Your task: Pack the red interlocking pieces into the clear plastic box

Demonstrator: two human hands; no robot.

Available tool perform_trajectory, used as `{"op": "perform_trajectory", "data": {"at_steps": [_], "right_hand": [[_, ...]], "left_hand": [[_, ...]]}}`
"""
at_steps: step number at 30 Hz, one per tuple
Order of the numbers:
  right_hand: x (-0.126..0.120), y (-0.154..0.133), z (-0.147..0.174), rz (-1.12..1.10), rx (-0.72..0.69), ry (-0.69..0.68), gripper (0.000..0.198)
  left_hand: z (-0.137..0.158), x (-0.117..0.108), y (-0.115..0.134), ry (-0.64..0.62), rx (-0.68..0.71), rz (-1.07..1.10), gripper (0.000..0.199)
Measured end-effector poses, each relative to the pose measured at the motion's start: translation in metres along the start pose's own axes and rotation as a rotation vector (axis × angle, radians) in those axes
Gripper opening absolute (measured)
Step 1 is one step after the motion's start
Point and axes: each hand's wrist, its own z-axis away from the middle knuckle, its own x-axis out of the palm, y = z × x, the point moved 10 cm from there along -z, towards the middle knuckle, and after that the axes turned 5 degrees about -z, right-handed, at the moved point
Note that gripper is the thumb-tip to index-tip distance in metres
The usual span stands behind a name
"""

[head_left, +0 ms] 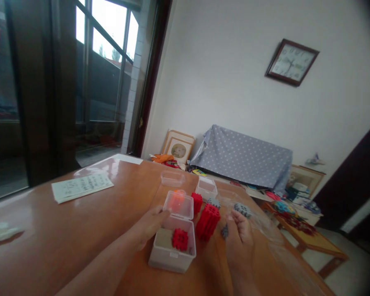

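Observation:
A translucent plastic box [172, 263] stands near the front of the table, its hinged lid [185, 211] raised. Inside lie a red toothed block [180, 239] and a flat tan piece [164, 238]. My left hand [154, 222] is closed at the lid's lower left corner, gripping the box near the hinge. To the box's right stands a stack of red toothed blocks [208, 222]. My right hand [241, 234] is closed in a pinch beside grey toothed blocks [242, 210]; whatever is between its fingers is hidden. Another grey block [225, 231] shows left of that hand.
Behind are more red blocks [196, 202], a grey block [213, 202], an open clear box [206, 188] and a shallow clear tray [172, 178]. Crumpled clear plastic [265, 226] covers the right edge. Written papers [82, 187] and a white tissue [3, 232] lie left on the table.

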Motion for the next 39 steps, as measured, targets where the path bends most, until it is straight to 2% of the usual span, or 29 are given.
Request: {"op": "perform_trajectory", "data": {"at_steps": [4,8,12,21,27,32,34,36,39], "right_hand": [[0.01,0.018,-0.021,0.09,0.009,-0.146,0.055],[0.029,0.018,-0.03,0.227,-0.119,-0.313,0.064],[0.042,0.021,-0.03,0.298,-0.202,-0.398,0.068],[0.048,0.032,-0.031,0.356,-0.197,-0.435,0.059],[0.045,0.037,-0.032,0.291,-0.158,-0.39,0.059],[0.036,0.013,-0.029,0.182,-0.169,-0.32,0.063],[0.036,-0.004,-0.022,0.147,-0.18,-0.327,0.064],[0.045,-0.017,-0.011,0.118,-0.156,-0.395,0.062],[0.073,-0.035,0.019,0.131,-0.154,-0.59,0.055]], "left_hand": [[-0.004,-0.002,0.0,-0.003,0.025,-0.043,0.046],[-0.007,-0.006,0.0,0.022,0.038,-0.037,0.051],[-0.008,-0.012,0.004,0.066,0.056,-0.029,0.052],[-0.009,-0.008,0.0,0.051,0.053,-0.016,0.053],[-0.011,-0.01,-0.003,0.071,0.057,-0.085,0.057],[-0.009,-0.01,-0.002,0.077,0.031,-0.077,0.055],[-0.008,-0.017,0.001,0.154,0.042,-0.078,0.055],[-0.007,-0.03,0.008,0.277,0.078,-0.109,0.057],[-0.005,-0.045,0.023,0.403,0.171,-0.171,0.055]]}}
